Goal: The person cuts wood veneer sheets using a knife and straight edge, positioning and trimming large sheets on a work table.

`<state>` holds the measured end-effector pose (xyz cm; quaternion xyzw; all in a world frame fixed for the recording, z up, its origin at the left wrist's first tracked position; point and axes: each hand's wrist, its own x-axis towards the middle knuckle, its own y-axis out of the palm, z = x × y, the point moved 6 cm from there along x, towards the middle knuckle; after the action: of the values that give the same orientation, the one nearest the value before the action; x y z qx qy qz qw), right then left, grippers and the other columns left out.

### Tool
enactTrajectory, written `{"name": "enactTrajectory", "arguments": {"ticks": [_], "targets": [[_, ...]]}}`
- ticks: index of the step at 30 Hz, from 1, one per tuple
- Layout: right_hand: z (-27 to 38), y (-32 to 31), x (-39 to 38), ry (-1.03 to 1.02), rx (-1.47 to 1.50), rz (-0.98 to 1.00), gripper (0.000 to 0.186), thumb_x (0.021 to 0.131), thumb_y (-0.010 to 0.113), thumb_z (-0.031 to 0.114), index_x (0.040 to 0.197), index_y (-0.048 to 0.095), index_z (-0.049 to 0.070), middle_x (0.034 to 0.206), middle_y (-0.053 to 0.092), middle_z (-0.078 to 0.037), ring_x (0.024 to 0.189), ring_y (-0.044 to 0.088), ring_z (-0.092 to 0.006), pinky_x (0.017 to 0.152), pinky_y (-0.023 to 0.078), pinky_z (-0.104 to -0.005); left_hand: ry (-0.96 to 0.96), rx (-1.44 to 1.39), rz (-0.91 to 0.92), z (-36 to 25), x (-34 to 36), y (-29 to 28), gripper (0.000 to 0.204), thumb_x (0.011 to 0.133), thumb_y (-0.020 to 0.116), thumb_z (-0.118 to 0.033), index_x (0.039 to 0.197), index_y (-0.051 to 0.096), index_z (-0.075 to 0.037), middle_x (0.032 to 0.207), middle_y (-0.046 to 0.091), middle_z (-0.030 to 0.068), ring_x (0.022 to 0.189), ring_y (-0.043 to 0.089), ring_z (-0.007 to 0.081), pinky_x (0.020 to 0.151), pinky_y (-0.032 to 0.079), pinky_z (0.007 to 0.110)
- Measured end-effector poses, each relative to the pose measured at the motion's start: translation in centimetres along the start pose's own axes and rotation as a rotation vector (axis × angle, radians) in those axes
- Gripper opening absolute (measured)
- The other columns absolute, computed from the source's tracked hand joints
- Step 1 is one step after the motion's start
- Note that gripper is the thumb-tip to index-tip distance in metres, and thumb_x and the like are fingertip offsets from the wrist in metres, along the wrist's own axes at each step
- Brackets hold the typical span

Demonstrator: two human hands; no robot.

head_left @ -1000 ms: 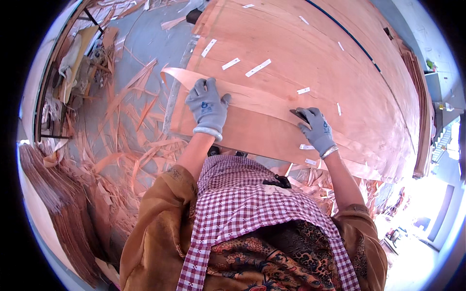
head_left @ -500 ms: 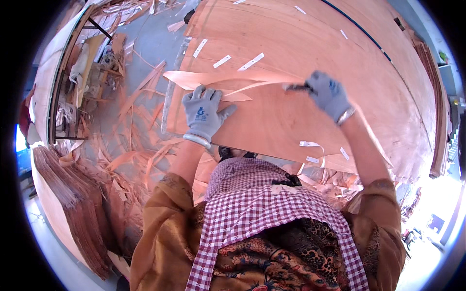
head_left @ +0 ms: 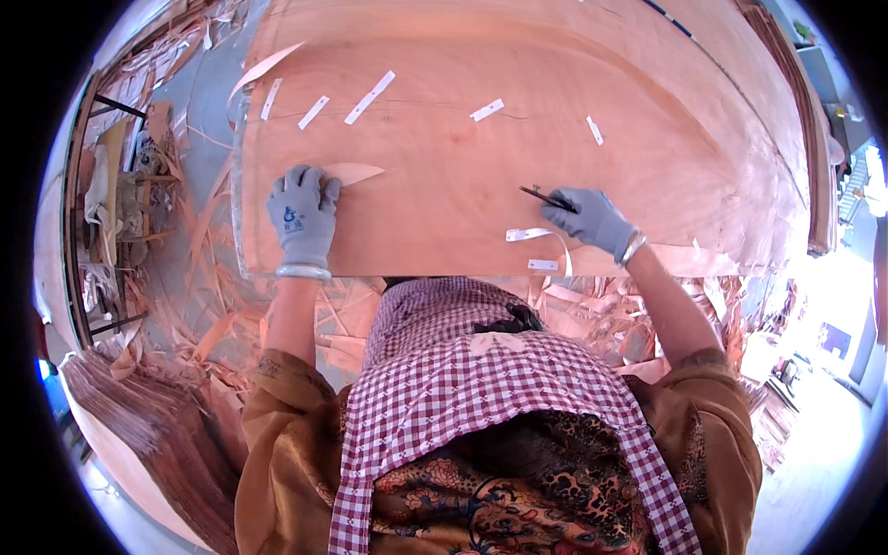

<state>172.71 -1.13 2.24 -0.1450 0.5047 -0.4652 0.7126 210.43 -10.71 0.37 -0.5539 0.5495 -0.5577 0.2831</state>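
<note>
A pale pink veneer sheet (head_left: 435, 166) fills the upper middle, bearing several short white perforated tape pieces (head_left: 370, 97). At its near left, my left hand (head_left: 301, 217), in a grey glove, has its fingers curled on a pointed veneer strip (head_left: 359, 174) extending rightward. My right hand (head_left: 587, 222), also gloved, grips a slim dark cutting tool (head_left: 535, 192) just above the sheet. Below that hand, a loose curved tape piece (head_left: 523, 235) hangs toward the sheet's front edge. Another thin veneer curl (head_left: 273, 60) lies at the upper left edge.
Veneer scraps (head_left: 194, 277) cover much of the floor left and below. A metal-framed rack (head_left: 92, 222) stands at far left, a veneer stack (head_left: 139, 435) at lower left. More stacked sheets (head_left: 819, 148) line the right side. A blue-black line (head_left: 666, 18) crosses the upper right.
The long strip under my hands has largely come away, leaving a short pointed piece. My right hand has lowered from its raised position; my left fingers have curled. The view has shifted.
</note>
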Motion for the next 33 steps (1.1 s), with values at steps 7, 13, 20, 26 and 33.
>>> {"name": "enactTrajectory", "arguments": {"ticks": [7,13,20,26,33], "targets": [[-0.8,3.4,-2.5,0.087,0.123,-0.157,0.031,0.081,0.069,0.033,0.084,0.063,0.002,0.076,0.065,-0.017,0.068,0.062,-0.0305,0.064,0.048,-0.0374,-0.001,-0.114,0.095,0.6,0.6,0.7,0.016,0.082,0.067,-0.024,0.093,0.063,-0.012,0.104,0.061,0.0089,0.097,0.055,0.0342,0.079,0.044,0.047],[3.3,6.2,-3.5,0.069,0.399,0.079,0.027,0.079,0.072,0.026,0.081,0.063,0.001,0.07,0.064,-0.009,0.064,0.058,-0.0166,0.06,0.046,-0.0323,0.224,-0.017,0.084,-0.6,0.4,0.9,0.018,0.079,0.063,-0.016,0.097,0.062,-0.014,0.104,0.06,0.0055,0.098,0.057,0.0296,0.078,0.044,0.044],[14.6,7.6,0.4,-0.131,0.727,-0.091,0.027,0.083,0.071,0.022,0.091,0.058,0.001,0.072,0.06,-0.003,0.067,0.054,-0.0079,0.057,0.043,-0.0235,0.45,-0.136,0.136,-0.3,0.2,1.3,0.023,0.079,0.061,-0.014,0.102,0.061,-0.015,0.101,0.06,0.0024,0.094,0.058,0.0247,0.079,0.044,0.041],[19.4,8.0,6.7,0.002,0.863,-0.414,0.02,0.085,0.068,0.015,0.083,0.054,0.001,0.071,0.057,-0.004,0.055,0.056,-0.0102,0.051,0.045,-0.0237,0.557,-0.142,0.196,0.0,0.0,0.9,0.033,0.079,0.062,-0.015,0.112,0.061,-0.012,0.107,0.06,0.0028,0.099,0.056,0.0244,0.084,0.044,0.039],[19.5,9.2,7.7,0.091,0.791,-0.36,0.019,0.083,0.068,0.013,0.082,0.054,0.0,0.074,0.061,-0.006,0.057,0.06,-0.012,0.052,0.049,-0.0263,0.571,-0.23,0.345,0.3,0.8,1.0,0.036,0.08,0.062,-0.016,0.114,0.06,-0.008,0.12,0.056,0.0064,0.11,0.053,0.0261,0.093,0.043,0.04]]}}
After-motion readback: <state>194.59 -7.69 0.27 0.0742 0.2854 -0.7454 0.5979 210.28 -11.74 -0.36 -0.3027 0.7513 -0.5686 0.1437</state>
